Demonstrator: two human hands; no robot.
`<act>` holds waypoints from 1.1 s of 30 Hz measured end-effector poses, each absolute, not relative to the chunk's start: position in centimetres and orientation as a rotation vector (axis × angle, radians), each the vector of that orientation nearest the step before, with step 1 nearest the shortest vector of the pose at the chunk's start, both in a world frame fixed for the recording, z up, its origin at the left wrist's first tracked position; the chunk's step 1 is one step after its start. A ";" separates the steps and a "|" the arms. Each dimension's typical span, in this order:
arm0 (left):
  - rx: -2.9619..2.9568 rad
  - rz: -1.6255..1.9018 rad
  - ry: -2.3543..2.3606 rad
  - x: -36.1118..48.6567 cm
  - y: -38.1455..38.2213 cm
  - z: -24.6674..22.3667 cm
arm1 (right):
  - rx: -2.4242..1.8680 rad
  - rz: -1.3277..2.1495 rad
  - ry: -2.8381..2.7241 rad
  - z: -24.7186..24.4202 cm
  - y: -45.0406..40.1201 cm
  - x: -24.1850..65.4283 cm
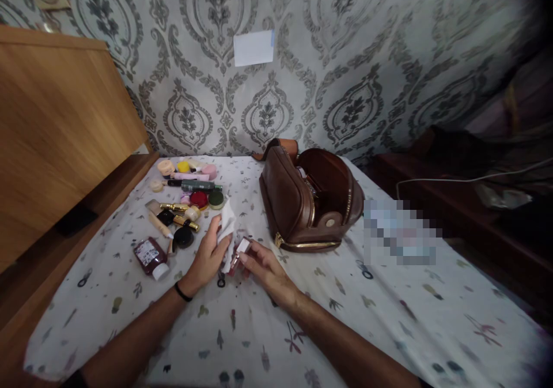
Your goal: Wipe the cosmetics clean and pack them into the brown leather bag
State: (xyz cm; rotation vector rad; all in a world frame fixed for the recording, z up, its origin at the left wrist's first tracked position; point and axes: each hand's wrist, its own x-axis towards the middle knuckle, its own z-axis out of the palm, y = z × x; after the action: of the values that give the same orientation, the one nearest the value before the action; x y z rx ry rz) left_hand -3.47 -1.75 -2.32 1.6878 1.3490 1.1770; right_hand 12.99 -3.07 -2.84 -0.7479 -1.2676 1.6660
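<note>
Two bare forearms, the left (pixel 138 330) and the right (pixel 345 327), are stretched in from the lower edge, a dark band (pixel 184 293) worn on the left wrist. Between the hands, above a printed cloth (pixel 246 342), a small pink item (pixel 240 253) with a pale, shiny face is held tilted. It is clamped by the fingertips of the right hand (pixel 263 264), while a crumpled white tissue (pixel 227 221) is gripped in the left hand (pixel 210 256). The hands are kept close but apart; whether the item is touched by the tissue cannot be told.

To the left of the hands, cosmetics are spread in a loose cluster: a black pot (pixel 183 237), a beige tube (pixel 161 226), gold tubes (pixel 173 207), a red pot (pixel 199 199) and a green pot (pixel 216 199) set side by side, with a yellow-lidded jar (pixel 184 166) seen at the back. A dark red bottle (pixel 149 255) is laid on its side nearer the camera, its white cap pointed toward the left wrist.

To the right, a brown bag (pixel 285 198) is left unzipped, some contents glimpsed inside. Beyond it, a pixelated patch (pixel 400 232) is seen. The scene is backed by patterned wallpaper (pixel 268 105), on which a white card (pixel 254 49) is mounted, and flanked by a wooden cabinet (pixel 64 146).
</note>
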 end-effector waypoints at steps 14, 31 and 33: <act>1.758 1.052 1.340 -3.4 -2.1 -1.2 | -0.688 1.828 -0.891 -3.0 -2.6 12.9; 1.850 0.960 1.253 -3.2 -2.4 -1.6 | -0.716 1.735 -1.063 -3.5 -2.6 12.7; 1.828 1.036 1.291 -3.4 -2.2 -1.6 | -0.732 1.723 -1.121 -3.3 -2.7 12.8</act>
State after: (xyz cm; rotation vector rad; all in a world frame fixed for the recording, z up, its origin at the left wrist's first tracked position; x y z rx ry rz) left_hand -3.36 -2.21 -1.57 1.8279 1.2915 1.0357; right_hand 12.81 -2.70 -3.32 -0.7323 -1.1207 1.7232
